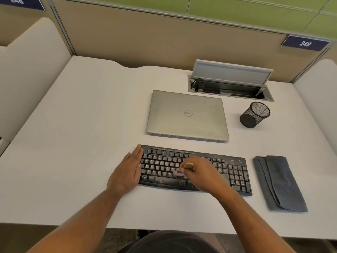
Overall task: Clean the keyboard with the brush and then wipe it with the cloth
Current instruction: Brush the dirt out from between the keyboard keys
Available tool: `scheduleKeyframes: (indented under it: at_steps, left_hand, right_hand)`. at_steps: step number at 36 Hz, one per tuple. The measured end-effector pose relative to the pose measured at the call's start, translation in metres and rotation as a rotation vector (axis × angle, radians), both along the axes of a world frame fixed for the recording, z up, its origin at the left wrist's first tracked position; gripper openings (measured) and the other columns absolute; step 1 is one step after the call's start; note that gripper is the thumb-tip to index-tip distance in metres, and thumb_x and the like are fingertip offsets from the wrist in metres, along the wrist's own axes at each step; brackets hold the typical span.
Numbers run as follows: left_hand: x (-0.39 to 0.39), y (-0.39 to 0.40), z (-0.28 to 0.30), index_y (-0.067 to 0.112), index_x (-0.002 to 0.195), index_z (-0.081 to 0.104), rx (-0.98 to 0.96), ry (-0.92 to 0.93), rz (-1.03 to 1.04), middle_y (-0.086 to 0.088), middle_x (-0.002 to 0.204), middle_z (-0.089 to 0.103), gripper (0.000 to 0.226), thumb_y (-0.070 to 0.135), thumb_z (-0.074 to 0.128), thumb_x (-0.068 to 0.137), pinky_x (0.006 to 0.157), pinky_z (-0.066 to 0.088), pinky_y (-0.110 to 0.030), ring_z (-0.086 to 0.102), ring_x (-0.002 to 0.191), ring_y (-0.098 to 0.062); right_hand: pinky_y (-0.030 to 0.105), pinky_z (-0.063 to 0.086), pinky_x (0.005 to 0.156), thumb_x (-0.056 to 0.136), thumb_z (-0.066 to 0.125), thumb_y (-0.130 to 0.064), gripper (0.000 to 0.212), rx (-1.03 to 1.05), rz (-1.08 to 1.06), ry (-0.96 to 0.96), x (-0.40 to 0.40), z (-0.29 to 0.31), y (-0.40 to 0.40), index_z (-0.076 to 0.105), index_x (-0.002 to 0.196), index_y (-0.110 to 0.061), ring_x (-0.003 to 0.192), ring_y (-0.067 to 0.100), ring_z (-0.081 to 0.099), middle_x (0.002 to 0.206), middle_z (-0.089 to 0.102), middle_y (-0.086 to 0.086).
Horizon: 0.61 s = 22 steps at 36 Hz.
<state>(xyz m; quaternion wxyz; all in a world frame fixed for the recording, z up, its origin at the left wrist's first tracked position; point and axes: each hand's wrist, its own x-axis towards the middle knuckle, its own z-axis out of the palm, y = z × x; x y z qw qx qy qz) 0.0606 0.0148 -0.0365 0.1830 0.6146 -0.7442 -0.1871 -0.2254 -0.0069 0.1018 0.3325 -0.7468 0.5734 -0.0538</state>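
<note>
White desk [76, 136]: brush [179, 171] in right hand [204, 173] fingers, bristles on keyboard [235, 177].

Right hand [204, 172] holds brush [182, 169] on dusty keyboard [235, 176]; left hand [127, 170] lies flat at its left end

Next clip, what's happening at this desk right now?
A person is brushing a dusty black keyboard. The right hand grips a small wooden-handled brush, bristles down on the keys just above the space bar, while the left hand lies flat against the keyboard's left end, apparently steadying it. Crumbs still speckle the keys. The folded grey cloth lies untouched to the keyboard's right, so wiping hasn't begun.
</note>
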Motion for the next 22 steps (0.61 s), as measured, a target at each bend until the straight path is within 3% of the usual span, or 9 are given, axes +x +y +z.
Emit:
scheduleKeyframes:
  at_steps: [5,8,13,18,22]
  left_hand:
    - [0.000,0.000,0.000,0.015,0.161,0.023,-0.003,0.005,0.000,0.009,0.169,0.010,0.062,0.032,0.020,0.101,0.125,0.008,-0.024,0.011,0.152,0.004]
    - [0.001,0.000,-0.001,0.015,0.161,0.022,-0.003,0.001,-0.003,0.010,0.169,0.009,0.062,0.032,0.020,0.101,0.125,0.009,-0.026,0.010,0.152,0.004]
    - [0.000,0.000,-0.001,0.015,0.161,0.022,0.002,0.002,-0.002,0.010,0.169,0.009,0.062,0.031,0.020,0.101,0.125,0.008,-0.025,0.011,0.152,0.004]
    - [-0.001,-0.001,0.001,0.016,0.161,0.020,0.011,0.005,0.001,0.011,0.169,0.008,0.063,0.033,0.018,0.101,0.125,0.007,-0.023,0.010,0.151,0.005]
    - [-0.001,0.001,0.002,0.019,0.161,0.018,0.016,0.005,-0.001,0.012,0.169,0.006,0.063,0.034,0.018,0.100,0.125,0.006,-0.022,0.009,0.151,0.006]
  right_hand:
    - [0.029,0.049,0.077,0.101,0.065,-0.023,0.019,-0.013,-0.037,0.062,-0.018,0.002,0.000,0.075,0.087,-0.016,0.086,0.009,0.062,0.094,0.068,-0.005]
    - [0.026,0.045,0.074,0.100,0.067,-0.023,0.019,-0.036,-0.072,-0.010,-0.020,0.004,0.000,0.075,0.085,-0.017,0.085,0.003,0.061,0.091,0.070,-0.009]
    - [0.026,0.053,0.080,0.097,0.071,-0.039,0.014,-0.023,-0.165,-0.126,-0.003,0.004,0.003,0.076,0.092,-0.027,0.089,0.004,0.064,0.096,0.070,-0.012]
    - [0.028,0.051,0.073,0.100,0.067,-0.033,0.020,-0.034,-0.123,-0.007,0.000,-0.001,0.005,0.075,0.089,-0.018,0.081,0.006,0.063,0.089,0.071,-0.006]
    - [0.036,0.059,0.080,0.097,0.064,-0.028,0.018,0.033,-0.144,0.100,-0.014,0.002,-0.002,0.074,0.089,-0.016,0.086,0.016,0.070,0.092,0.076,-0.001]
